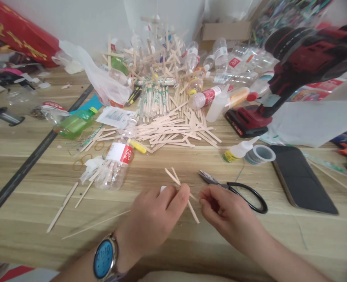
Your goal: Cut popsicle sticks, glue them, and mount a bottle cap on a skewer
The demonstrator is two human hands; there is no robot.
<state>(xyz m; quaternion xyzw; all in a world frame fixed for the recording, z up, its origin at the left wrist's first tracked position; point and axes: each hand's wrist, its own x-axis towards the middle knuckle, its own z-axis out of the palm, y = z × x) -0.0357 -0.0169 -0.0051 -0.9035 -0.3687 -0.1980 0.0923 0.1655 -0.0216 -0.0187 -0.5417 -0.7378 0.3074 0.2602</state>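
My left hand (158,211), with a watch on its wrist, pinches two crossed wooden sticks (193,212) where they meet, above the near part of the table. Just right of them, my right hand (224,207) is closed, thumb and fingertips together near the sticks; what they hold, if anything, is too small to make out. Black-handled scissors (246,194) lie behind the right hand. A clear bottle (116,160) with a red and white label stands left of centre, several sticks showing in or behind it.
Loose sticks (167,131) are heaped mid-table, with bottles behind. To the right are a red and black power tool (291,74), a glue bottle (238,150), a tape roll (260,154) and a phone (304,178). A dark strip (26,168) crosses the left side.
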